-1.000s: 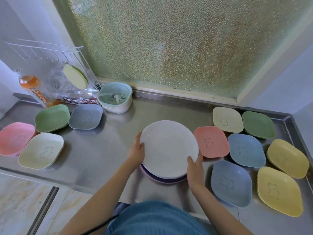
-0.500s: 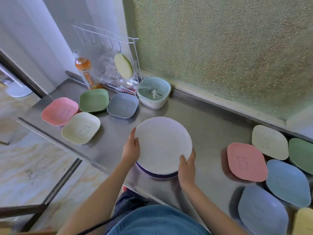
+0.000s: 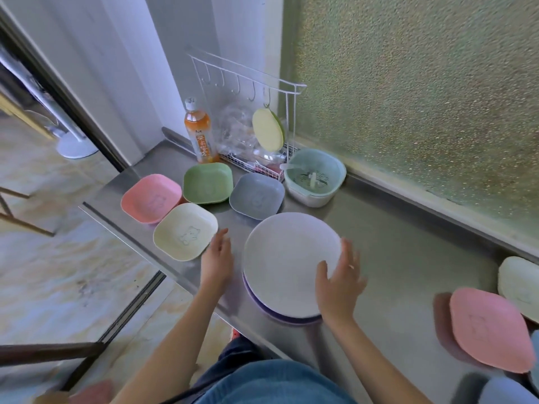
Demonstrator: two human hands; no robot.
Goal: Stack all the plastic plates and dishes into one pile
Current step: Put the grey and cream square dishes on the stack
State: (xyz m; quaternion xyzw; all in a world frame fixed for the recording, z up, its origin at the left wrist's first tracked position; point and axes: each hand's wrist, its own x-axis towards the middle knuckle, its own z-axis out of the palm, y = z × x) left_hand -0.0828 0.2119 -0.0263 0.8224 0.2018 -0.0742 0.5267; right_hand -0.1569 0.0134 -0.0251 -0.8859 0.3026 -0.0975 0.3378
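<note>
1. The steel worktop carries everything; places below are given from the pile of round plates.
2. The pile of round plates sits near the worktop's front edge, a pale plate on top and a purple rim showing beneath it.
3. Right of the pile, well apart, a pink dish lies at the picture's edge, with a cream dish just behind it.
4. Behind the pile stands a mint strainer bowl, beside a white wire rack and an orange drink bottle.
5. Behind and left of the pile lie four square dishes: grey dish nearest, green dish, pink square dish, and cream bear dish closest to the front.
6. The right hand lies over the pile's right rim with fingers spread and relaxed, gripping nothing.
7. The left hand hovers between the pile and the cream bear dish, fingers loose, holding nothing.
</note>
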